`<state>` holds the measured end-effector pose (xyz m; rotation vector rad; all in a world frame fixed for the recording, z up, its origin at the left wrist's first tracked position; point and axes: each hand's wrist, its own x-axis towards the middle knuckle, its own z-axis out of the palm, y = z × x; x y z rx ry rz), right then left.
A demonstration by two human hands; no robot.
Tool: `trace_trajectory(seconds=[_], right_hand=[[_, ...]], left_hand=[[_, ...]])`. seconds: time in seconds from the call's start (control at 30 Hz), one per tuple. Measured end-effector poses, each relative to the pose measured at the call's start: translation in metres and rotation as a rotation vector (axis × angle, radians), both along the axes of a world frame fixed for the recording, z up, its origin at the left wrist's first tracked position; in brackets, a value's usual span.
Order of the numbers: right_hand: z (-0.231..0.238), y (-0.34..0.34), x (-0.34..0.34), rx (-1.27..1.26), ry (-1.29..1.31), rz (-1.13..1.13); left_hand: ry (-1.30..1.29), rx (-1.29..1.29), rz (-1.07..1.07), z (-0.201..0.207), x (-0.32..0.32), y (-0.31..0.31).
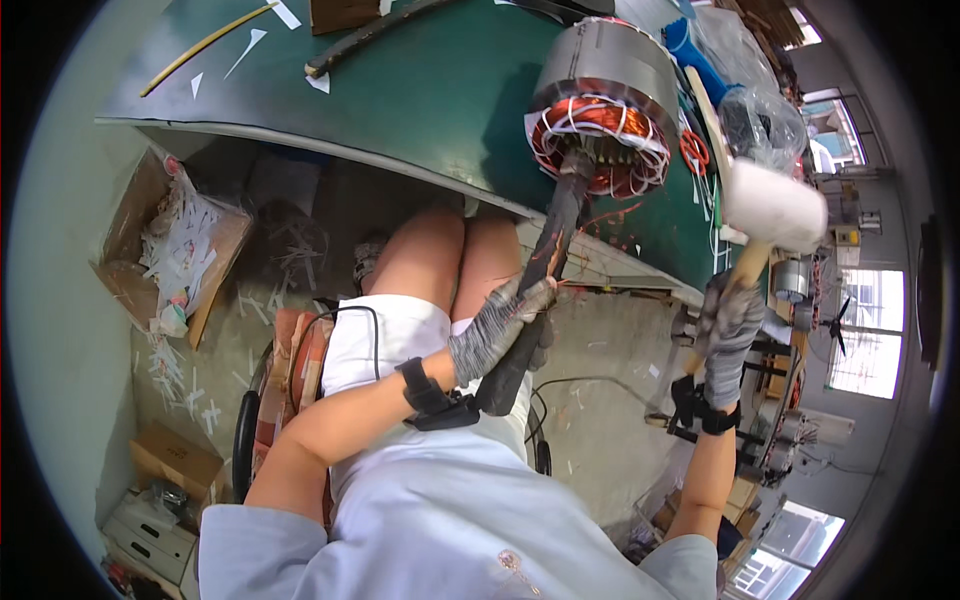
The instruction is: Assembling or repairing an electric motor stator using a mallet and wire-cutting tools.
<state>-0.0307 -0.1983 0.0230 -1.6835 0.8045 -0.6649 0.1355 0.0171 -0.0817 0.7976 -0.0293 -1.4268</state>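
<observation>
My left hand [505,328], in a grey glove, is closed around a thick dark bar [553,245]. The bar's far end reaches into the opening of a motor stator [610,80], a steel cylinder lying on its side on the green table. Copper windings [600,125] tied with white lacing ring its near end. My right hand [728,318], also gloved, grips the wooden handle of a mallet [775,205]. The mallet's white head is raised to the right of the stator, apart from the bar. The bar's tip inside the stator is hidden.
On the green table [420,120] lie a dark rod [375,38], a yellow strip [205,48] and white paper scraps. Red-handled scissors [693,152] and plastic bags [765,125] sit right of the stator. A cardboard box [135,225] of scraps stands on the floor at left.
</observation>
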Motion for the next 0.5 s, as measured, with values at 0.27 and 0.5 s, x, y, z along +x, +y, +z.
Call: trace_trajectory(seconds=[0.27, 0.5], right_hand=[[0.007, -0.058, 0.065, -0.695, 0.508, 0.209], [0.115, 0.009, 0.029, -0.418, -0.224, 0.63]], left_hand=[[-0.159, 0.006, -0.006, 0.017, 0.002, 0.008], [0.017, -0.066, 0.038, -0.006, 0.008, 0.006]])
